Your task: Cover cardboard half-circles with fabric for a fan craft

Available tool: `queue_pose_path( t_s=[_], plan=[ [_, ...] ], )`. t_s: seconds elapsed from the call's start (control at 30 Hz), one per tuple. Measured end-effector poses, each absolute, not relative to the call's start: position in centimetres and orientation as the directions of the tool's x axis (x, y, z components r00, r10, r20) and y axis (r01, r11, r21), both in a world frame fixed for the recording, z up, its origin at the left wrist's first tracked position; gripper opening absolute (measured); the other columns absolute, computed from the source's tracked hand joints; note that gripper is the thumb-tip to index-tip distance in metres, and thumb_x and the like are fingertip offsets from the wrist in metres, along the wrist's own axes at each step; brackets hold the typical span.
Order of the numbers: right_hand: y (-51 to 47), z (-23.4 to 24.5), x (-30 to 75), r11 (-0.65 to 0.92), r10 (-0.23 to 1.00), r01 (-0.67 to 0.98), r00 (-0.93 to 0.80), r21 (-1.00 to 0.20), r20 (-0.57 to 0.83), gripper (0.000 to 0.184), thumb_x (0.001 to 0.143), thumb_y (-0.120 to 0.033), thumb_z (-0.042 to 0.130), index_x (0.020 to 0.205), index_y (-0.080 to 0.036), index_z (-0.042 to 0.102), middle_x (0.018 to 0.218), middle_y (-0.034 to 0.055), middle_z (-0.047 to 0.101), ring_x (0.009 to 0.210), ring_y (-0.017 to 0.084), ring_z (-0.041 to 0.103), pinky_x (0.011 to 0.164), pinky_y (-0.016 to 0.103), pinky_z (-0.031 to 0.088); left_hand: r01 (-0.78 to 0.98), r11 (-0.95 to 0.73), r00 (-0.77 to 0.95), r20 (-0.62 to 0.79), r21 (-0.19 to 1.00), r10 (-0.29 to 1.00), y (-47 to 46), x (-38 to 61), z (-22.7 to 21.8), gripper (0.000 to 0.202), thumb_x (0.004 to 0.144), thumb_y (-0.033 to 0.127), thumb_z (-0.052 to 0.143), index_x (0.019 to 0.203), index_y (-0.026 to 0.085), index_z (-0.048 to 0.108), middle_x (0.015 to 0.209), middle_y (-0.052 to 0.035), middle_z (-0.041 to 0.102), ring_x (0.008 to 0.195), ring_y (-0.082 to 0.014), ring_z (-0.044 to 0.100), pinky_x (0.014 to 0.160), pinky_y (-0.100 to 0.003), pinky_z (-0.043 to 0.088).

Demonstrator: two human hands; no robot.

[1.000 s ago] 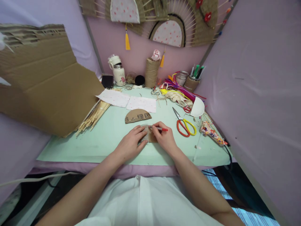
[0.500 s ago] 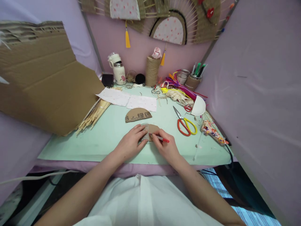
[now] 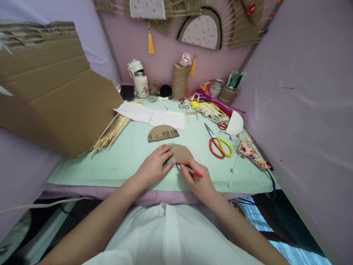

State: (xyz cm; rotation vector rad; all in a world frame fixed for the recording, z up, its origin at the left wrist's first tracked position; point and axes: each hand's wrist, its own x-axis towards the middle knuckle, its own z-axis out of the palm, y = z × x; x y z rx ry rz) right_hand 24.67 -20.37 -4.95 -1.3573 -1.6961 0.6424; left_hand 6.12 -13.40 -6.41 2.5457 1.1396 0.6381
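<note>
A semicircular piece of brown cardboard [image 3: 184, 151] lies flat on the table near its front edge. Across its left part rests a clear ruler [image 3: 172, 150], its straight edge running front to back. My left hand [image 3: 156, 162] presses down on the ruler, fingers stretched and thumb apart, partly covering it. Pinched in my right hand [image 3: 198, 176] is a pen [image 3: 194, 171] with a red end, its tip at the ruler's edge near the front of the cardboard. Just behind lies a second cardboard semicircle [image 3: 162, 133] with printed characters.
Scissors [image 3: 217, 145] with red and yellow handles lie to the right, near a patterned glue gun [image 3: 253, 154]. A large cardboard sheet [image 3: 60, 95] leans at left over thin sticks [image 3: 111, 134]. Behind stand a bottle [image 3: 141, 85], twine spool [image 3: 180, 81] and pen holder [image 3: 228, 95].
My right hand has drawn the pen toward me along the ruler's edge, uncovering more of the cardboard. The left hand stays on the ruler. The view has shifted slightly.
</note>
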Motion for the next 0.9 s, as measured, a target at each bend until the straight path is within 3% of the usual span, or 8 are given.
queue_pose_path(
  t_s=[0.37, 0.5, 0.63, 0.9],
  plan=[
    [-21.3, -3.6, 25.7, 0.223, 0.964, 0.458, 0.025, -0.861, 0.263, 0.019, 0.09, -0.029, 0.052, 0.077, -0.019, 0.062, 0.068, 0.0004, 0.065, 0.06, 0.013, 0.058, 0.057, 0.023, 0.045, 0.646, -0.641, 0.591, 0.26, 0.415, 0.763, -13.5, 6.2, -6.2, 0.042, 0.091, 0.036, 0.051, 0.127, 0.017, 0.059, 0.144, -0.0105, 0.05, 0.137, -0.0272, 0.04, 0.113, -0.047, 0.036],
    [-21.0, -4.1, 26.6, 0.262, 0.951, 0.454, 0.027, -0.852, 0.307, 0.018, 0.093, -0.031, 0.05, 0.096, -0.019, 0.064, 0.082, 0.0037, 0.07, 0.07, 0.016, 0.064, 0.065, 0.026, 0.05, 0.638, -0.64, 0.581, 0.279, 0.429, 0.765, -13.5, 6.3, -6.2, 0.041, 0.091, 0.035, 0.051, 0.127, 0.018, 0.059, 0.142, -0.0106, 0.052, 0.136, -0.0277, 0.041, 0.112, -0.049, 0.037],
    [-20.4, -6.2, 27.0, 0.353, 0.912, 0.507, 0.002, -0.786, 0.41, 0.027, 0.096, -0.03, 0.046, 0.119, -0.022, 0.058, 0.097, 0.007, 0.071, 0.084, 0.019, 0.067, 0.077, 0.032, 0.053, 0.631, -0.645, 0.582, 0.286, 0.431, 0.761, -13.5, 6.3, -6.0, 0.041, 0.091, 0.034, 0.052, 0.128, 0.019, 0.059, 0.143, -0.0104, 0.051, 0.135, -0.0285, 0.042, 0.112, -0.05, 0.038],
    [-19.6, -7.3, 26.9, 0.448, 0.842, 0.638, -0.066, -0.626, 0.535, 0.024, 0.095, -0.024, 0.046, 0.117, -0.022, 0.057, 0.105, 0.0099, 0.067, 0.1, 0.023, 0.061, 0.088, 0.041, 0.051, 0.635, -0.637, 0.578, 0.278, 0.438, 0.767, -13.5, 6.3, -6.1, 0.041, 0.091, 0.035, 0.051, 0.129, 0.019, 0.059, 0.144, -0.0096, 0.05, 0.137, -0.0282, 0.04, 0.113, -0.05, 0.037]
  ],
)
